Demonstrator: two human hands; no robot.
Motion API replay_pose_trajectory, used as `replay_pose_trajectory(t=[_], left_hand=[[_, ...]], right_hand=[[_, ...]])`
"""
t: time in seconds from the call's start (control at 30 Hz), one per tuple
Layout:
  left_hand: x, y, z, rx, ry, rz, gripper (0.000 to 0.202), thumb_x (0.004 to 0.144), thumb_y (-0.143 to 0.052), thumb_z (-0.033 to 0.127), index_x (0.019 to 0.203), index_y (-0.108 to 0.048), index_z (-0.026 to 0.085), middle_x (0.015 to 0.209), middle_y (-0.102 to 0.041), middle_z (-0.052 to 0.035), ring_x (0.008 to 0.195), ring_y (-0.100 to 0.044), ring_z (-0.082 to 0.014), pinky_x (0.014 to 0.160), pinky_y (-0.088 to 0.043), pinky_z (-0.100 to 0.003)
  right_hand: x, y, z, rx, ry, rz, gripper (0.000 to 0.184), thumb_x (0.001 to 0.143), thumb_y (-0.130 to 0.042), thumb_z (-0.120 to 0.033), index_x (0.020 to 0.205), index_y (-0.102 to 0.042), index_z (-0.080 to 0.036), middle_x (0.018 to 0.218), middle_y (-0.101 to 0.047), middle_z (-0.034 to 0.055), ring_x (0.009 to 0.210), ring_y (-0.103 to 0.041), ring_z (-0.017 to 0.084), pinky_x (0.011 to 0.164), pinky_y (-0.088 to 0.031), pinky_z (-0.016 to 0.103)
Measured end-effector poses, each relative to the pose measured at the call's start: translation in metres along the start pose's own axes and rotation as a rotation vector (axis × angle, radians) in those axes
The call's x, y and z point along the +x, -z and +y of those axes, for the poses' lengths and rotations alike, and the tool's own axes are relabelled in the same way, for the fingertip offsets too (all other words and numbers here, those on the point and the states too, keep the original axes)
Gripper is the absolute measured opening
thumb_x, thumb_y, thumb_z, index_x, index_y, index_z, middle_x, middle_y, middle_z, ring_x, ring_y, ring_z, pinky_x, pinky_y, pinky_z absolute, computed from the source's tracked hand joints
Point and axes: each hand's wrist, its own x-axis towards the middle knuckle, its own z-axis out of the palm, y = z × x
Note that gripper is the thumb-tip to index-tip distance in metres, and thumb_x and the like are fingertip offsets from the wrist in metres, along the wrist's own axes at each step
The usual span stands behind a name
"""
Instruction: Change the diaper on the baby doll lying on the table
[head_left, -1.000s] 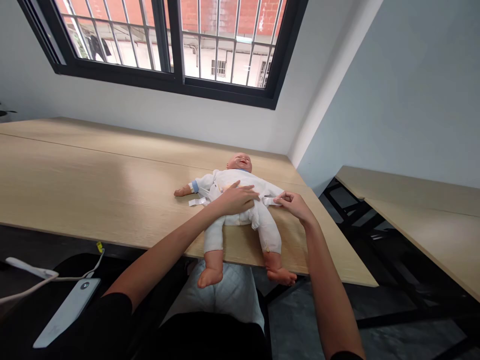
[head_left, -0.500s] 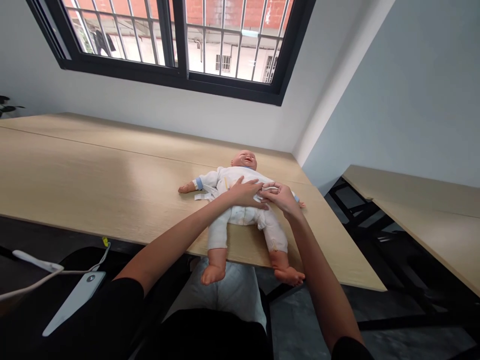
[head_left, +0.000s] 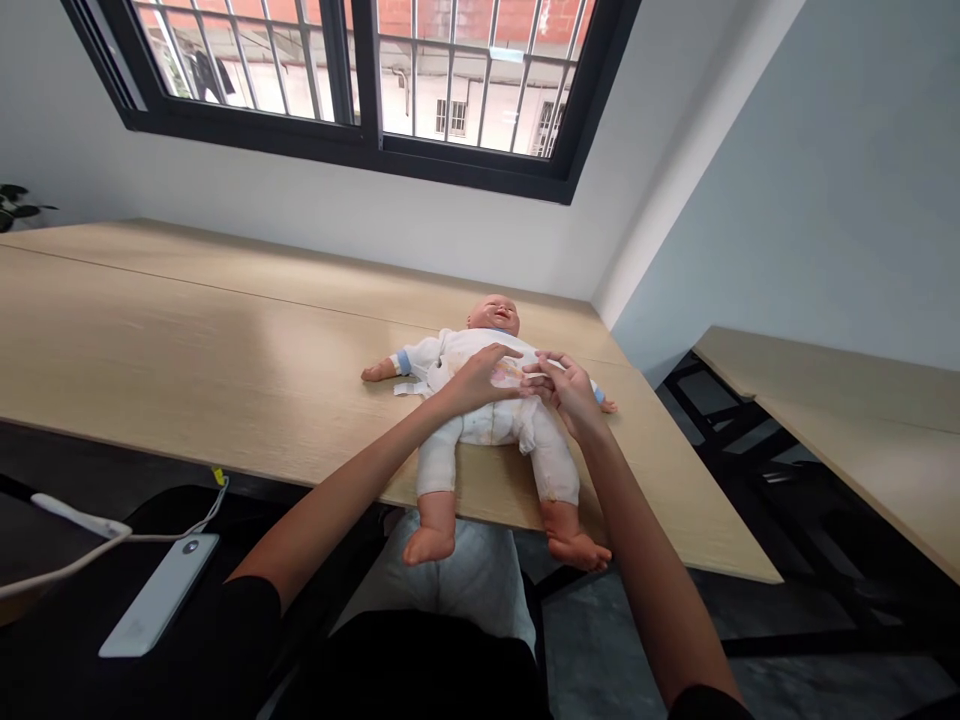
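A baby doll (head_left: 491,440) in white clothes lies on its back on the wooden table (head_left: 187,350), its bare feet hanging over the near edge. My left hand (head_left: 474,382) rests on the doll's belly, fingers curled onto the cloth. My right hand (head_left: 566,388) is beside it on the doll's chest, fingers pinched on a white strip of the doll's garment. A loose white tie (head_left: 409,388) lies on the table by the doll's outstretched arm.
A white phone (head_left: 159,594) with a white cable (head_left: 75,545) lies on a dark surface at the lower left. A second wooden table (head_left: 840,400) stands to the right across a gap. A barred window (head_left: 360,80) is above, a plant (head_left: 15,205) at far left.
My right hand moved left from the doll's side onto its chest, drawing the white strip across to meet my left hand. The view shifted slightly.
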Motion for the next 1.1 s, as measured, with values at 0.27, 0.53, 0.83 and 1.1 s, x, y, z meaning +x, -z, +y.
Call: replay_pose_trajectory(t=[0.27, 0.53, 0.83, 1.1], left_hand=[[-0.030, 0.018, 0.003, 0.252, -0.055, -0.167, 0.028, 0.095, -0.054, 0.042, 0.106, -0.072, 0.024, 0.134, -0.062, -0.0014, 0.141, -0.042, -0.0210, 0.122, -0.033, -0.044], [-0.033, 0.044, 0.001, -0.033, -0.017, -0.089, 0.028, 0.094, -0.051, 0.037, 0.105, -0.070, 0.020, 0.133, -0.059, -0.0070, 0.134, -0.049, -0.0185, 0.116, -0.041, -0.037], [-0.063, 0.110, -0.046, 0.192, 0.353, -0.165, 0.032, 0.076, -0.060, 0.041, 0.094, -0.067, 0.015, 0.095, -0.067, -0.0072, 0.085, -0.059, -0.0152, 0.074, -0.047, -0.024], [-0.066, 0.105, -0.051, 0.503, 0.419, -0.226, 0.011, 0.074, -0.051, 0.016, 0.073, -0.062, 0.016, 0.085, -0.065, -0.0068, 0.085, -0.054, -0.0202, 0.077, -0.038, -0.028]], right_hand=[[0.006, 0.011, 0.003, 0.032, 0.044, 0.175, 0.069, 0.061, -0.071, -0.060, 0.107, -0.047, -0.016, 0.075, -0.052, -0.0019, 0.057, -0.050, 0.000, 0.050, -0.041, 0.012], [0.006, 0.011, 0.009, -0.031, 0.013, 0.179, 0.067, 0.064, -0.068, -0.061, 0.109, -0.047, -0.016, 0.076, -0.051, -0.0012, 0.057, -0.048, 0.001, 0.050, -0.041, 0.014], [0.006, 0.007, 0.011, -0.003, -0.001, 0.223, 0.063, 0.064, -0.069, -0.056, 0.107, -0.048, -0.014, 0.073, -0.049, -0.0020, 0.054, -0.047, 0.000, 0.049, -0.040, 0.014], [-0.001, -0.005, -0.006, -0.278, 0.250, 0.081, 0.060, 0.070, -0.064, -0.064, 0.096, -0.055, -0.012, 0.080, -0.060, 0.0023, 0.070, -0.057, 0.003, 0.072, -0.051, 0.017]])
